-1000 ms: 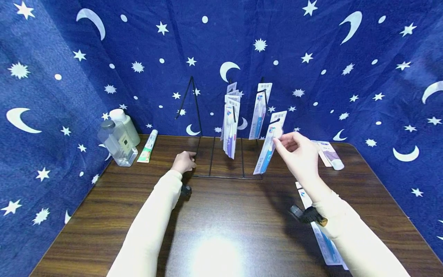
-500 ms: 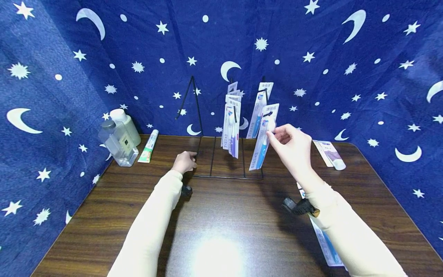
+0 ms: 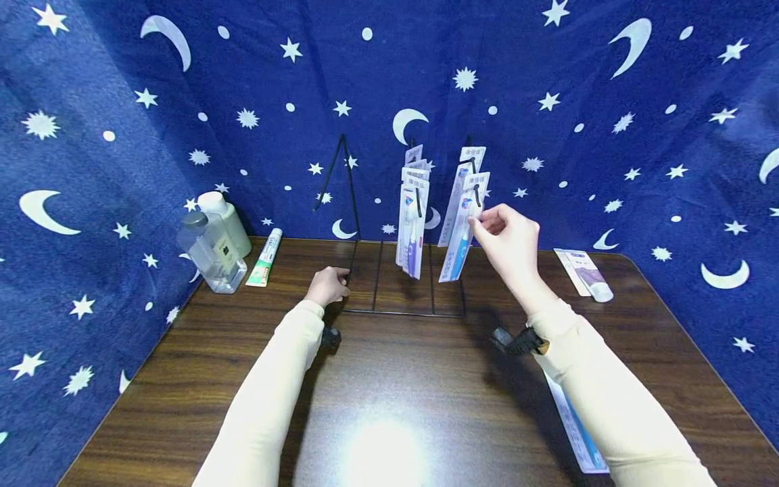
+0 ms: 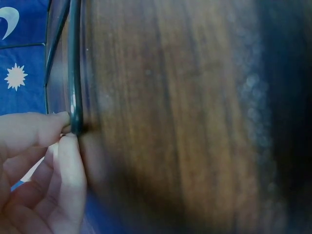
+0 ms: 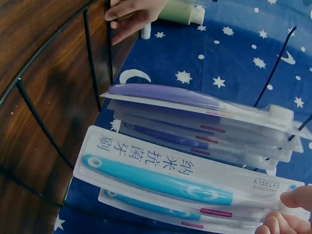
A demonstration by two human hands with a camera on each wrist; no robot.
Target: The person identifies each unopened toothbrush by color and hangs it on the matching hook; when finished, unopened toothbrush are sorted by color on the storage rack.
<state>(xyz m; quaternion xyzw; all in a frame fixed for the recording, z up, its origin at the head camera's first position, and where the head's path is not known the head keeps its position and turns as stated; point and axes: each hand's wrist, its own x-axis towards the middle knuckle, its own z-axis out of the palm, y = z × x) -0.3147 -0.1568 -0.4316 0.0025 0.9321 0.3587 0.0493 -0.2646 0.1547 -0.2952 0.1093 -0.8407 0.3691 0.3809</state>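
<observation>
Toothbrush pack [image 3: 464, 226] pinched in right hand [image 3: 510, 240] up at rack [image 3: 389, 270] hook; rack base wire pinched by left hand [image 3: 327, 285] on bench [image 3: 389, 392].

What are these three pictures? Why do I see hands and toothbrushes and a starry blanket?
A person wears three cameras: one on the head, one on each wrist. The head view shows both arms over a wooden table with starry cloth behind. The right hand pinches a packaged blue toothbrush at a hook of the black wire rack; the right wrist view shows that pack close up. The left hand holds the rack's base, seen close in the left wrist view. Bottles and a toothpaste tube sit at the left.
</observation>
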